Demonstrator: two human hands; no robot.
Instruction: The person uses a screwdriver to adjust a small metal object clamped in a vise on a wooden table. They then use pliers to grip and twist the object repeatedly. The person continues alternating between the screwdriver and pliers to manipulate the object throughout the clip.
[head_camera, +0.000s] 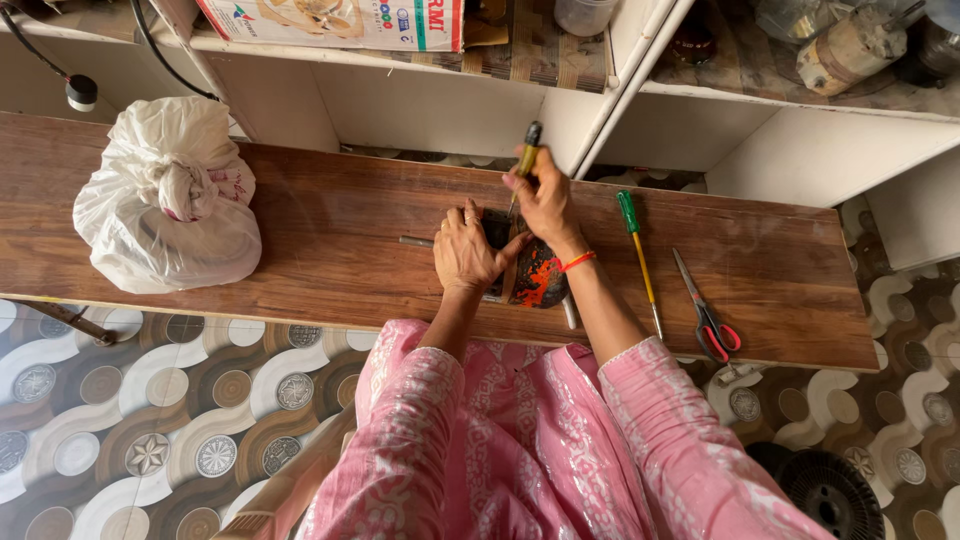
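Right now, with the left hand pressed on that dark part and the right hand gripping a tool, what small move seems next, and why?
Probably press the yellow-handled tool down: the right hand holds it upright over the dark part, which the left hand pins flat to the wooden board.

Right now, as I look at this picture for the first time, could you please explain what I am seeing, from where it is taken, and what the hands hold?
There is one picture, taken by a camera worn on a person's head, looking down at their own two hands and pink sleeves.

The hands work over a long wooden board. The left hand presses flat on a dark round part with red-orange wire. The right hand closes its grip on a yellow-handled screwdriver, whose tip points down into that part.

Also on the board: a tied white plastic bag at the left, a green-handled screwdriver and red-handled scissors at the right. White shelves stand behind; patterned floor tiles lie below.
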